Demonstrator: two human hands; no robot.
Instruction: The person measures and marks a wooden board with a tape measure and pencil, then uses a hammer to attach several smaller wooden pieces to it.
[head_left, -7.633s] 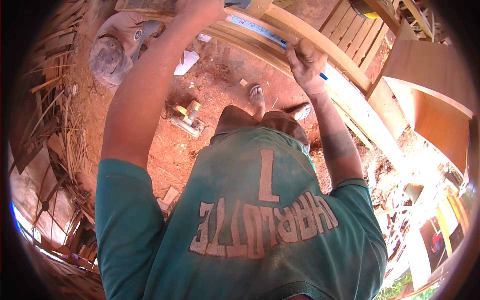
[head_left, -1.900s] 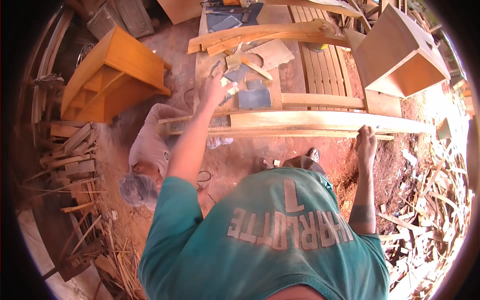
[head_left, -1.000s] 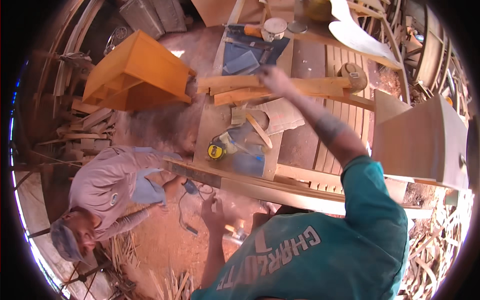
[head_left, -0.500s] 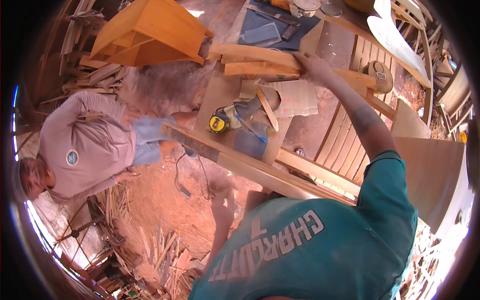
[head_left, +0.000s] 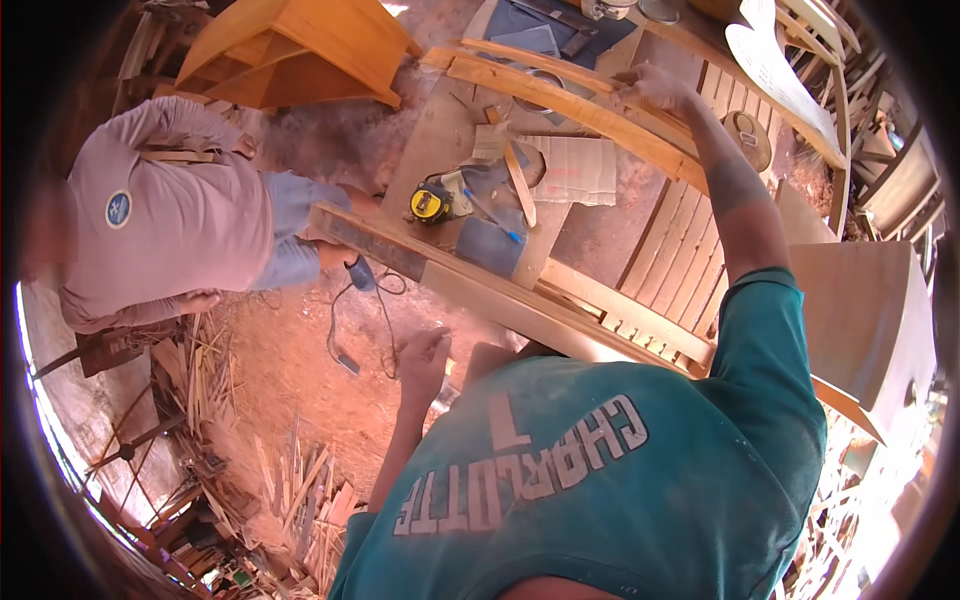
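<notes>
My right hand (head_left: 658, 90) reaches to the far side of the bench, its fingers closed on a curved wooden slat (head_left: 575, 72). Just nearer lies a second, longer curved slat (head_left: 590, 118), roughly parallel to the first. My left hand (head_left: 424, 360) is low in front of me, left of my teal shirt, with curled fingers; what they hold, if anything, is unclear. Between my hands a long wooden rail (head_left: 480, 290) runs slantwise along the bench's near side. Behind it are a yellow and black tape measure (head_left: 431, 203), a blue pen (head_left: 492, 217) and a short wood strip (head_left: 520, 185).
At left a person in a pink long-sleeved top (head_left: 170, 210) stands by the bench. An orange-brown wooden cabinet (head_left: 300, 50) stands far left. A slatted wooden panel (head_left: 672, 235) is to the right, with a canteen-like tin (head_left: 747, 140) above. Scrap wood (head_left: 300, 490) and a cable (head_left: 345, 315) lie on the floor.
The curved slats have shifted, with the gap between them wider, and my right hand has moved right and away from me. My left hand has risen slightly leftward. The other person has shifted.
</notes>
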